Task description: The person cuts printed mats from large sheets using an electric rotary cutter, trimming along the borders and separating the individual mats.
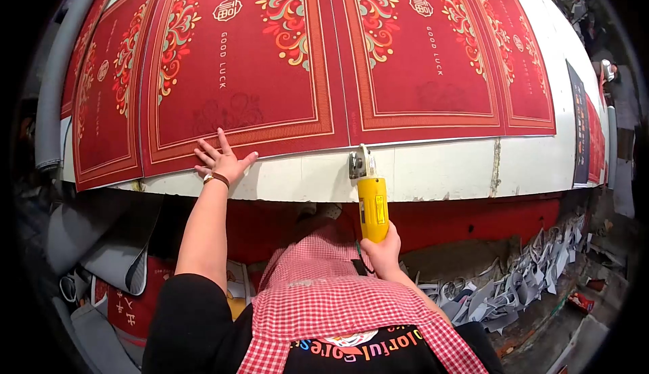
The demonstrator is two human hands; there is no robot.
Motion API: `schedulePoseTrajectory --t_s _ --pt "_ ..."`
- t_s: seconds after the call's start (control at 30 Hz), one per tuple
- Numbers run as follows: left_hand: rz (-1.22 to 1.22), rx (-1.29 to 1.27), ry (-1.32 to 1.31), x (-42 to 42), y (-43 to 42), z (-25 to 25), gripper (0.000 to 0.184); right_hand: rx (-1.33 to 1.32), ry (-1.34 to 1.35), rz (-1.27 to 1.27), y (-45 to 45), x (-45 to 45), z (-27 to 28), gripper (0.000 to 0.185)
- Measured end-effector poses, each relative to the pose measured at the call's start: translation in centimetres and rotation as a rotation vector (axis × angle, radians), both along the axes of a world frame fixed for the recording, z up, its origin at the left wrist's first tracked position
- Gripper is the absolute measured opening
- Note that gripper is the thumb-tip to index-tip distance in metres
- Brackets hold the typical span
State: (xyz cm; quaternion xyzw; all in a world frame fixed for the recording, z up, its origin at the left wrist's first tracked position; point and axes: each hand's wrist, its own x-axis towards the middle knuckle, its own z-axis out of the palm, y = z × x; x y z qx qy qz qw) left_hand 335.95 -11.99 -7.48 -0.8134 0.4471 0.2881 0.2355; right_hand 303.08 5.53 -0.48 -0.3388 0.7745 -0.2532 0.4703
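Observation:
A red patterned mat sheet (263,70) with "GOOD LUCK" lettering lies over the white table. My left hand (223,162) rests on its near edge, fingers spread, with a band around the wrist. My right hand (384,251) is wrapped round the yellow body of a handheld electric cutter (373,212). The cutter's metal head (362,163) is at the sheet's near edge, by the seam between two printed panels. Whether its blade is inside the material cannot be made out.
The white table edge (433,171) runs across in front of me. Grey offcut strips (500,286) are heaped on the floor at right. Grey rolled material (51,104) stands at left, and dark and red pieces (587,131) lie at the table's right end.

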Motion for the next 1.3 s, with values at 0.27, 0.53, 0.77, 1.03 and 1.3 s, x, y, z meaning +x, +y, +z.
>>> schedulePoseTrajectory --t_s 0.27,0.53,0.77,1.03,1.3 --pt "-0.004 0.02 -0.012 0.1 -0.2 -0.2 0.118 -0.021 0.003 0.034 -2.6 0.7 -0.3 0.049" --pt "-0.003 0.013 0.006 0.1 -0.2 0.1 0.119 0.03 -0.033 -0.022 -5.7 1.1 -1.7 0.045" --pt "-0.016 0.047 0.031 -0.3 -0.5 1.4 0.115 -0.049 -0.009 -0.01 -10.2 1.5 -3.6 0.044" --pt "0.026 -0.713 -0.065 0.2 -7.2 -3.2 0.072 -0.13 -0.096 -0.043 -15.9 2.2 -5.5 0.045" --pt "0.212 -0.67 -0.206 -2.5 -20.0 -5.8 0.074 -0.127 -0.036 -0.002 -22.0 3.0 -5.0 0.042"
